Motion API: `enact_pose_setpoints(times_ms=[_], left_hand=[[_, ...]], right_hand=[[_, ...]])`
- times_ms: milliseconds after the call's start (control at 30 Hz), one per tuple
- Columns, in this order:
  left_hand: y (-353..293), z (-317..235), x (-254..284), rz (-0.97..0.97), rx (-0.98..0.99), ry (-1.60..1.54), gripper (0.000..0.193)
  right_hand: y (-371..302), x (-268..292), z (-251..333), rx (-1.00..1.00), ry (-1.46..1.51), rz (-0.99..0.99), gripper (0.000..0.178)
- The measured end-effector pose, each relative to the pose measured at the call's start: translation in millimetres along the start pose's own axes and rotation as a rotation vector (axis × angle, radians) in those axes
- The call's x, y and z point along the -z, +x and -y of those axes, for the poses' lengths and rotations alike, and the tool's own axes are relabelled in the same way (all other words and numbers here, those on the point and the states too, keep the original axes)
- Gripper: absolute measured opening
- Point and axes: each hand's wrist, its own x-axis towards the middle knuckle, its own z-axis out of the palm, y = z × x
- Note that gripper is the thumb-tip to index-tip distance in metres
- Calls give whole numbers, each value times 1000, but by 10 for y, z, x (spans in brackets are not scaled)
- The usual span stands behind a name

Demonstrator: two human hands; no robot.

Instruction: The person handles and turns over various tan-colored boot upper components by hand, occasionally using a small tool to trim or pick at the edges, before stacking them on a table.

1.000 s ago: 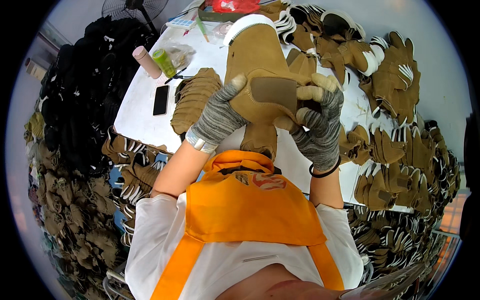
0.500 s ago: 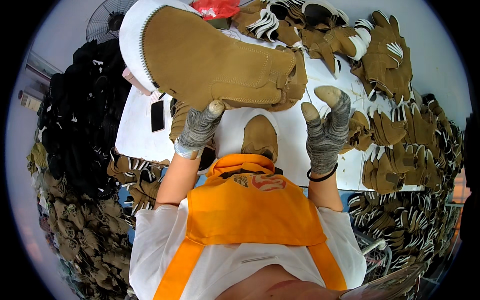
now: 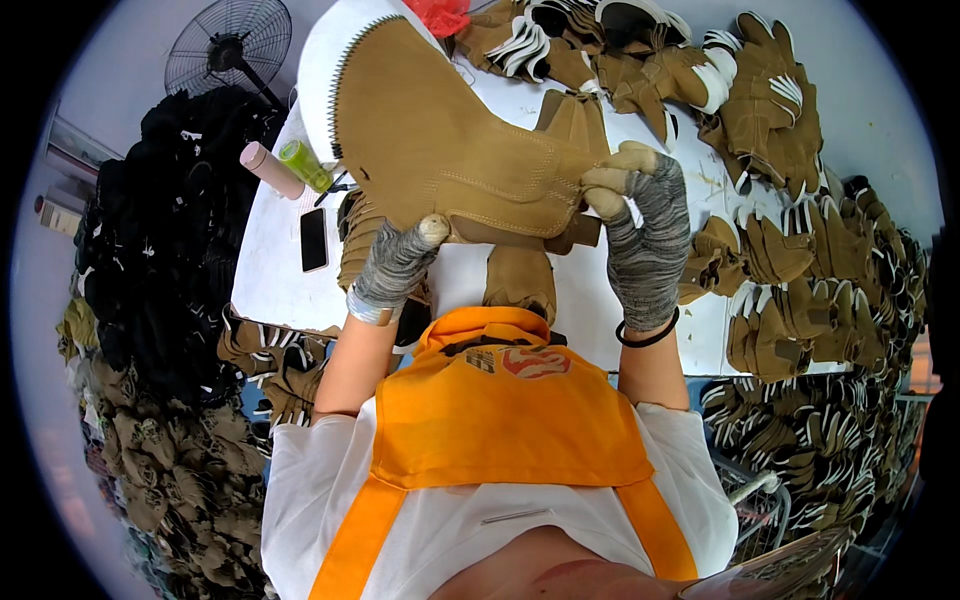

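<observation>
A brown boot upper (image 3: 440,130) with stitched seams, a jagged toe edge and a white lining is held up in front of me. My left hand (image 3: 395,262), in a grey knitted glove, grips its near edge; the thumb lies on top and the other fingers are hidden below. At the upper's right end, the gloved fingers of my right hand (image 3: 645,225) are closed on the edge. Under it, another brown upper (image 3: 520,277) lies on the white table (image 3: 590,300), partly covered by the one I hold.
A phone (image 3: 314,240), a pink bottle (image 3: 270,170) and a green bottle (image 3: 305,165) stand or lie at the table's left. Stacked brown uppers (image 3: 800,250) cover its right side. Black pieces (image 3: 170,250) are heaped at the left, below a fan (image 3: 228,50).
My right hand has closed on the upper's right end, where it was apart with fingers spread. The upper has shifted right and tilted, bringing the green bottle into sight.
</observation>
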Motion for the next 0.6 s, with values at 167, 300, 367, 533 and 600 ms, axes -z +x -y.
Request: enact_pose_setpoints(times_ms=[167, 300, 367, 533, 600], left_hand=[[56, -36, -144, -28, 186, -363, 66], [96, -56, -236, -72, 277, -721, 59], [102, -39, -228, -97, 317, -764, 58], [128, -11, -241, -59, 365, -776, 54], [121, 28, -253, -47, 356, -682, 53]], right_hand=[[-53, 32, -56, -256, 105, -153, 7], [-46, 126, -14, -82, 61, 28, 17], [18, 121, 0, 27, 16, 69, 17], [67, 61, -36, 111, -15, 125, 16], [-5, 13, -80, 84, 18, 132, 15]])
